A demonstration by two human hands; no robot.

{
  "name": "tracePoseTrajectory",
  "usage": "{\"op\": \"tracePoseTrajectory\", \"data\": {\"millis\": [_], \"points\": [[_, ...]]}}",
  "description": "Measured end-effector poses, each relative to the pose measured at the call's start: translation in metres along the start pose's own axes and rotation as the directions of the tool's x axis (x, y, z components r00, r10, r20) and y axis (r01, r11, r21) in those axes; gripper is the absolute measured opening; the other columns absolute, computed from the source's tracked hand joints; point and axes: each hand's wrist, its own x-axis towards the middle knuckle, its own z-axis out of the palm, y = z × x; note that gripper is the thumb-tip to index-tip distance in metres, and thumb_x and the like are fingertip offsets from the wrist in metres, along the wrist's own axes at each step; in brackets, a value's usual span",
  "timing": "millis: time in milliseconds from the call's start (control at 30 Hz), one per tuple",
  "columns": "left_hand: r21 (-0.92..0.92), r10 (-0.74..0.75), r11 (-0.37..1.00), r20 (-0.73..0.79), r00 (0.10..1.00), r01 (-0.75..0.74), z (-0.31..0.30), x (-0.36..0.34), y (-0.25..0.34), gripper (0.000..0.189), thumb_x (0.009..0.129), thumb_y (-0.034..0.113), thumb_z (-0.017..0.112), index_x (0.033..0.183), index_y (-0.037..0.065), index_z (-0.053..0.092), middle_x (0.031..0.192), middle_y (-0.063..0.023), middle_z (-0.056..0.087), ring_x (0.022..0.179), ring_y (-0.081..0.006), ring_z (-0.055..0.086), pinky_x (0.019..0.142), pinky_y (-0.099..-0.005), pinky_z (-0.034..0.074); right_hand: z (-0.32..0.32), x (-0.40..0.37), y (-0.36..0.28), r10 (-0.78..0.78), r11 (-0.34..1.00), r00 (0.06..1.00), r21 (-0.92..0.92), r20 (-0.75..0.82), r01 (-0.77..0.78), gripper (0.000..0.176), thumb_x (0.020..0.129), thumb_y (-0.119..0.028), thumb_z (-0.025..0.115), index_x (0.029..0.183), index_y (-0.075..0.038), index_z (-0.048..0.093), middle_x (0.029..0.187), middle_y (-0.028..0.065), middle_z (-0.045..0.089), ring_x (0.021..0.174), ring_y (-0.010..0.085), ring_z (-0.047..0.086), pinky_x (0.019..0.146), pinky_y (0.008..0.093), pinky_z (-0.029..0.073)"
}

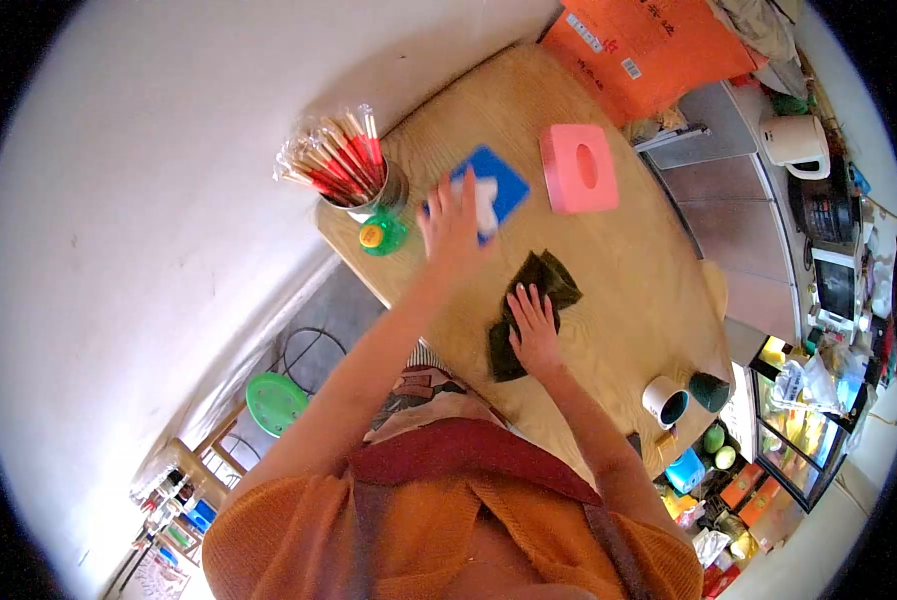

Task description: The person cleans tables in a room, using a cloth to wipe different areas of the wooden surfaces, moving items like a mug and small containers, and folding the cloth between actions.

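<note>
My left hand (452,222) lies over the left side of a blue square packet (509,180) with a white tissue-like patch on it. Its fingers are stretched and spread; whether they grip the packet's edge is hard to see. A crumpled dark green cloth (509,365) is spread on the wooden table (609,290), and my right hand (537,335) rests flat on it with fingers apart. Left of my left hand stand a green bottle (384,240) with a yellow cap and a metal holder (394,188) of wrapped chopsticks (344,160).
A pink tissue box (579,168) sits toward the table's far side. A white cup (659,400) and a dark green cup (709,392) stand near the right edge. An orange box (639,55) is beyond the far end. A green stool (277,403) stands below left, beside the wall.
</note>
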Motion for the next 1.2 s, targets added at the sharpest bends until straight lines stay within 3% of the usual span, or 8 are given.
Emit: {"op": "tracePoseTrajectory", "data": {"millis": [300,433,567,667,767,967,1033,1200], "points": [[-0.039,-0.098,0.994,0.013,0.995,0.098,-0.029,-0.179,-0.033,0.103,0.065,0.028,0.083,0.15,0.006,0.029,0.147,-0.0255,0.03,0.132,-0.044,0.033,0.104,-0.0605,0.026,-0.028,0.25,0.012,-0.111,0.991,0.947,0.032,-0.3,0.126,0.065,0.086,-0.009,0.063,0.144,0.004,0.038,0.154,0.023,0.033,0.145,0.0388,0.027,0.12,0.0505,0.019],[-0.057,-0.07,0.996,0.056,0.996,0.073,-0.02,-0.191,-0.033,0.108,0.06,0.029,0.086,0.148,0.004,0.03,0.145,-0.0255,0.031,0.131,-0.0437,0.035,0.102,-0.0589,0.027,-0.029,0.395,0.02,0.267,0.951,0.632,0.094,-0.728,-0.293,0.064,0.091,-0.033,0.058,0.139,0.008,0.043,0.148,0.0264,0.039,0.141,0.0407,0.033,0.117,0.0522,0.023],[-0.104,-0.108,0.989,-0.005,0.994,0.107,-0.015,-0.195,-0.028,0.111,0.057,0.028,0.088,0.148,0.003,0.028,0.145,-0.0258,0.032,0.132,-0.0433,0.035,0.103,-0.0576,0.027,-0.027,0.354,-0.028,-0.068,0.997,0.918,-0.069,-0.39,0.044,0.06,0.091,-0.036,0.059,0.135,0.004,0.049,0.145,0.0243,0.044,0.139,0.0389,0.036,0.116,0.0512,0.026],[-0.109,-0.114,0.988,-0.009,0.993,0.112,-0.013,-0.196,-0.031,0.113,0.058,0.029,0.088,0.149,0.003,0.026,0.147,-0.0262,0.031,0.133,-0.0435,0.034,0.104,-0.0576,0.026,-0.014,0.24,-0.03,-0.318,0.936,0.904,0.058,-0.287,0.348,0.062,0.086,-0.025,0.065,0.14,-0.002,0.046,0.148,0.0179,0.043,0.141,0.0349,0.035,0.117,0.0507,0.024],[-0.094,-0.121,0.988,0.013,0.993,0.122,-0.011,-0.196,-0.034,0.114,0.058,0.027,0.088,0.149,0.002,0.025,0.148,-0.0262,0.03,0.134,-0.0435,0.033,0.105,-0.0581,0.025,-0.024,0.225,-0.012,-0.317,0.944,0.914,0.007,-0.253,0.329,0.065,0.087,-0.026,0.064,0.143,-0.002,0.043,0.149,0.0185,0.041,0.141,0.036,0.034,0.117,0.052,0.022],[-0.066,-0.139,0.987,0.058,0.989,0.143,-0.012,-0.199,-0.03,0.114,0.058,0.033,0.088,0.148,0.001,0.025,0.147,-0.0259,0.031,0.133,-0.0445,0.034,0.105,-0.0605,0.025,-0.055,0.413,0.059,0.293,0.94,0.763,0.029,-0.576,-0.339,0.082,0.091,-0.052,0.054,0.149,0.002,0.033,0.157,0.0215,0.029,0.148,0.0357,0.022,0.118,0.0563,0.014],[-0.09,-0.141,0.985,0.05,0.989,0.145,-0.015,-0.195,-0.031,0.114,0.059,0.032,0.088,0.148,0.001,0.025,0.147,-0.0259,0.032,0.132,-0.0453,0.035,0.105,-0.0598,0.025,-0.071,0.437,0.074,0.407,0.892,0.791,0.011,-0.458,-0.453,0.085,0.09,-0.055,0.052,0.15,0.002,0.031,0.158,0.0206,0.027,0.149,0.035,0.019,0.118,0.0567,0.014],[-0.152,-0.073,0.987,-0.109,0.991,0.056,-0.004,-0.198,-0.035,0.112,0.06,0.029,0.088,0.147,0.002,0.023,0.149,-0.0293,0.029,0.134,-0.0449,0.034,0.103,-0.0592,0.028,-0.04,0.315,0.021,-0.025,1.0,0.883,-0.025,-0.468,0.015,0.058,0.088,-0.025,0.059,0.14,-0.003,0.045,0.151,0.0186,0.039,0.14,0.0379,0.033,0.115,0.0548,0.026]]}}
